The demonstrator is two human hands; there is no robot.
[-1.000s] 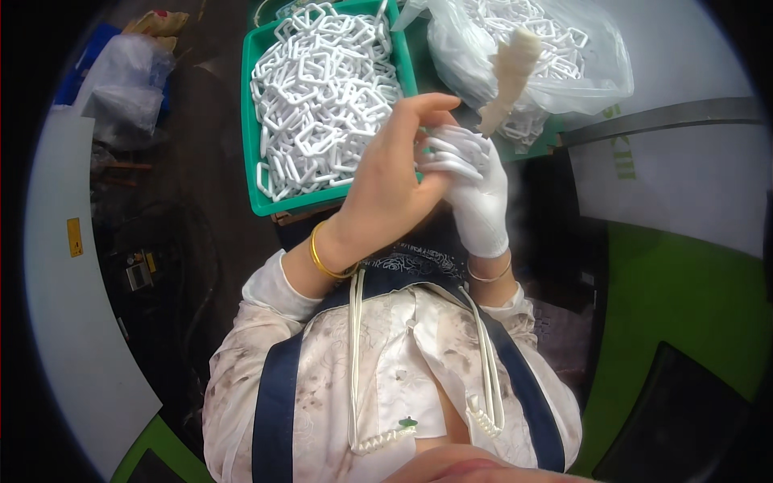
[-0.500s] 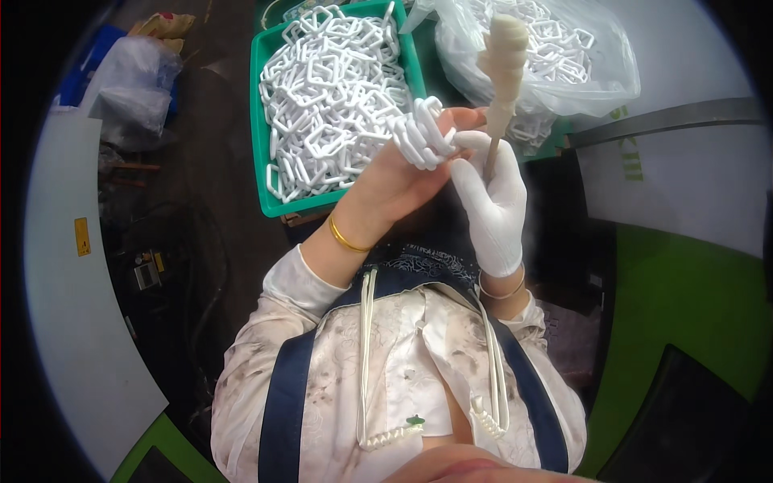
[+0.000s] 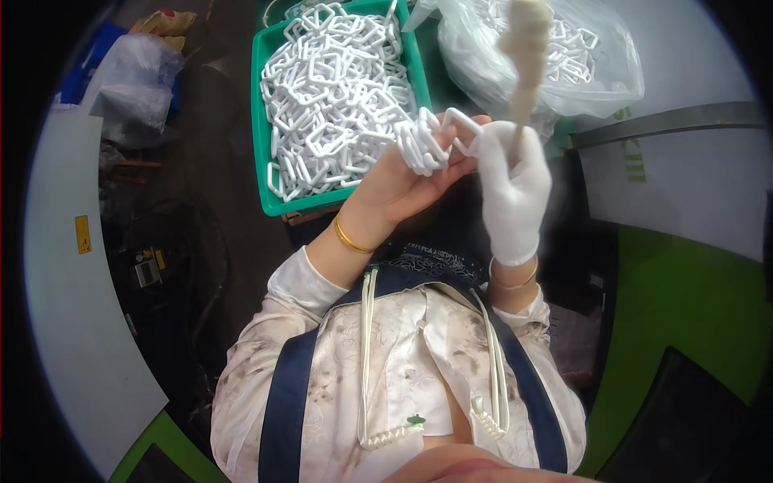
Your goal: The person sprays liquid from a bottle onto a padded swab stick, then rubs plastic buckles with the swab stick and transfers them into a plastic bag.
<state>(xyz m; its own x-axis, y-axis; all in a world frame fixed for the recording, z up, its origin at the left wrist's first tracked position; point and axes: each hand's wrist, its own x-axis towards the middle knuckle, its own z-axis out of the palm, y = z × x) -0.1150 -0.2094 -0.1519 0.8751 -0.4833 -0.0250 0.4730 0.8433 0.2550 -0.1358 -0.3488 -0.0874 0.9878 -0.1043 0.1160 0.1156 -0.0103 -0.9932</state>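
The bare left hand (image 3: 394, 187) is at the centre of the frame, palm turned up, its grip loosely cupped and only partly curled around a bunch of white links (image 3: 419, 149). At the right end of that bunch a single link (image 3: 459, 129) stands out, spanning the space between the two hands and reaching the fingertips of the gloved right hand (image 3: 503, 165). That hand, right of centre, has its grip closed around the thin shaft of a tool; the tool's cream, wrapped handle (image 3: 527, 60) rises toward the top edge and is blurred. Whether the gloved fingertips pinch the single link or only touch it, I cannot tell.

More white links (image 3: 334, 97) fill a green tray (image 3: 262, 153) at upper centre, and a clear plastic bag (image 3: 467, 64) at upper right contains others.

As for writing, green lettering (image 3: 634, 161) is printed on the pale panel (image 3: 684, 169) at the right of the frame. A small yellow label (image 3: 82, 234) with a dark mark, too small to make out, is stuck on the grey panel (image 3: 68, 322) at far left. White script-like patterning (image 3: 427, 262) crosses the dark cloth below the hands, illegible here.
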